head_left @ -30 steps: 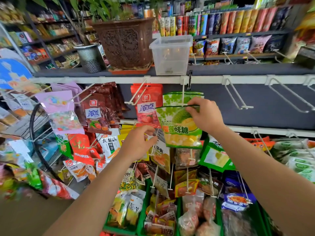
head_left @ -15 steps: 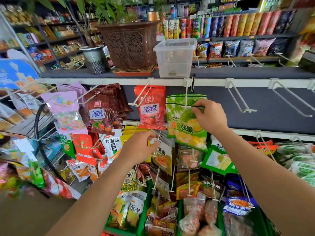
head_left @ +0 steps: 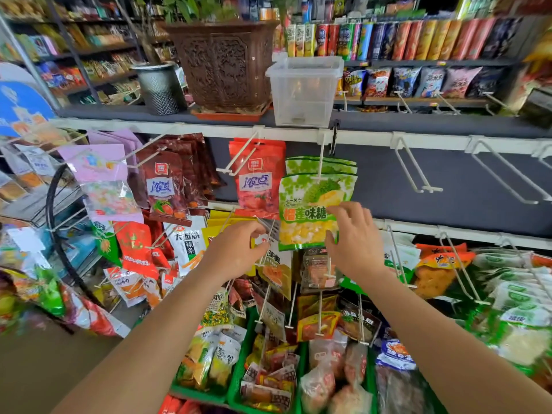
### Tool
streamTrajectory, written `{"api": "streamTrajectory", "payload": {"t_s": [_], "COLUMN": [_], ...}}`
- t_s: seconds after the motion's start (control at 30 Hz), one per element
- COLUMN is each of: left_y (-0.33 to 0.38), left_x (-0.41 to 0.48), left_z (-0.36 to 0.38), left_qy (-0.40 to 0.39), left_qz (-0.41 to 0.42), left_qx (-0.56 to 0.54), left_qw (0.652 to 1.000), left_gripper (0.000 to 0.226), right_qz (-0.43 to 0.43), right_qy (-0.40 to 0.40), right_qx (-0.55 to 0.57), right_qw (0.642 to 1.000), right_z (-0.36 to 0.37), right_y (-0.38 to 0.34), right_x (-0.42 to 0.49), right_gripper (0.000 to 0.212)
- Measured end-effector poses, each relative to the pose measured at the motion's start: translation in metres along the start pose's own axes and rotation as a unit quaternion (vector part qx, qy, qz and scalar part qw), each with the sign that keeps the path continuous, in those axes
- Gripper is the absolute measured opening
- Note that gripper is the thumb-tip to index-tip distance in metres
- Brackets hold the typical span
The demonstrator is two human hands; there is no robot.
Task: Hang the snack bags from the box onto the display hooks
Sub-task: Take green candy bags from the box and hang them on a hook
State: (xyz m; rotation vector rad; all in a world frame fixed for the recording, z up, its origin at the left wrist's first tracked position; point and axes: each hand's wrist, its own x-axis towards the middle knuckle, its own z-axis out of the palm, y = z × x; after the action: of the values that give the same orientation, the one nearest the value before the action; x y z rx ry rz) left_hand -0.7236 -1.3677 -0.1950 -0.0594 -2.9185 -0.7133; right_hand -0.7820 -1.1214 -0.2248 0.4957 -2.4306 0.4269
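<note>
Durian-candy bag [head_left: 313, 210] now hangs on the white hook [head_left: 321, 158]; our right hand [head_left: 357, 243] has left its top edge and dropped, fingers spread loose at its lower corner; left hand [head_left: 239, 249] stays curled beside lower hooks [head_left: 272, 234]; we cannot tell if it grasps one.

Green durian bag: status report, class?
Right hand open at green durian bag. Left hand curled near lower hooks, grip unclear. Bag hangs on hook. Nothing in the way.

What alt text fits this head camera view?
A green durian candy bag hangs on a display hook in a snack shop. The open right hand is at its lower corner, the left hand by a lower hook.
</note>
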Motion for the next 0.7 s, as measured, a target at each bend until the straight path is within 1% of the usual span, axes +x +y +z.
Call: {"api": "streamTrajectory", "payload": {"t_s": [0.1,0.17,0.37,0.47,0.63,0.7], "left_y": [-0.002,-0.004,-0.013,-0.019,-0.028,-0.032], "left_x": [0.002,0.002,0.001,0.001,0.001,-0.001], "left_z": [0.004,0.006,0.013,0.014,0.008,0.005], "left_qy": [-0.008,-0.014,-0.02,-0.02,-0.014,-0.015], "left_qz": [0.003,0.001,-0.026,-0.032,-0.042,-0.04], "left_qx": [0.003,-0.002,-0.024,-0.02,-0.019,0.003], "left_qw": [1.0,1.0,0.999,0.999,0.999,0.999], "left_gripper": [0.033,0.033,0.041,0.044,0.036,0.037], "right_qz": [-0.099,-0.12,-0.11,-0.099,-0.073,-0.066], "right_qy": [-0.094,-0.151,-0.21,-0.238,-0.278,-0.282], "right_qx": [-0.084,-0.124,-0.171,-0.182,-0.183,-0.177], "right_qw": [0.987,0.973,0.956,0.949,0.94,0.941], "right_z": [0.012,0.019,0.039,0.047,0.052,0.049], "right_y": [-0.007,-0.007,0.017,0.026,0.033,0.026], "right_x": [0.008,0.02,0.059,0.081,0.107,0.106], "right_gripper": [0.055,0.064,0.079,0.079,0.076,0.075]}}
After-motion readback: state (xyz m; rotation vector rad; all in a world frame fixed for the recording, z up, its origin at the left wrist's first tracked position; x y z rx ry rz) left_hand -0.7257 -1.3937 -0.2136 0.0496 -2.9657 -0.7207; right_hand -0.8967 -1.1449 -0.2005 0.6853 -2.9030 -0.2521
